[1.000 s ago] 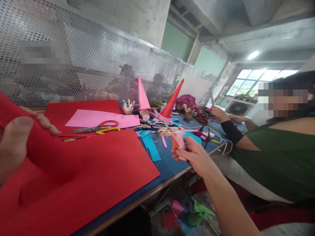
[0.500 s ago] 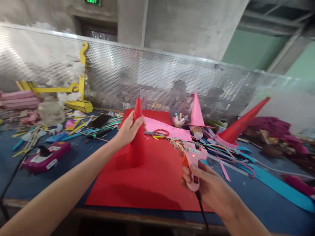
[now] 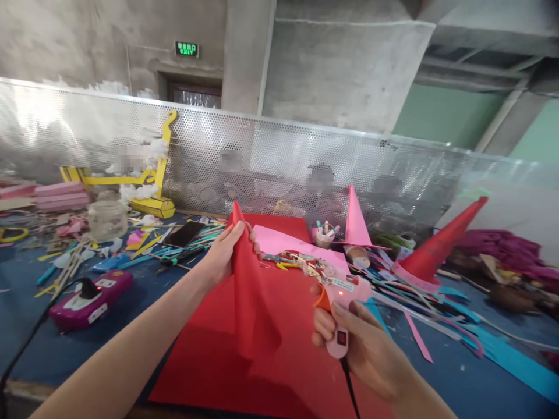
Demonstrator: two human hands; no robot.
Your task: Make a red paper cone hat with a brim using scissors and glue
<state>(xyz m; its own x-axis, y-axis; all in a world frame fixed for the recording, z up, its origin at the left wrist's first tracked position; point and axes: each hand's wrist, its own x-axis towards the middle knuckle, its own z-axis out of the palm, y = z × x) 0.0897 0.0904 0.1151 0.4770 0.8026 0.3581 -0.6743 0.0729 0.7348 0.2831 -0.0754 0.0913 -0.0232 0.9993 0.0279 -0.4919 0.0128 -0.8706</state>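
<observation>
My left hand is closed around the upper part of a rolled red sheet, which looks like felt or foam. Narrow at the top, the roll flares into a loose cone with an open edge at lower right. In my right hand is a pink glue gun with an orange trigger, its small light lit and a black cord hanging below. The gun's nozzle points left, apart from the cone. A large flat red sheet lies on the table under both hands.
A pink cone hat and a red cone hat stand at right. Scissors, strips and scraps lie behind my hands. At left are a purple power strip, a glass jar and a phone. A perforated metal screen backs the table.
The red roll has gone from a narrow upright tube to a wider cone, its lower end flaring towards me. My right hand still holds the glue gun. The camera has tilted up.
</observation>
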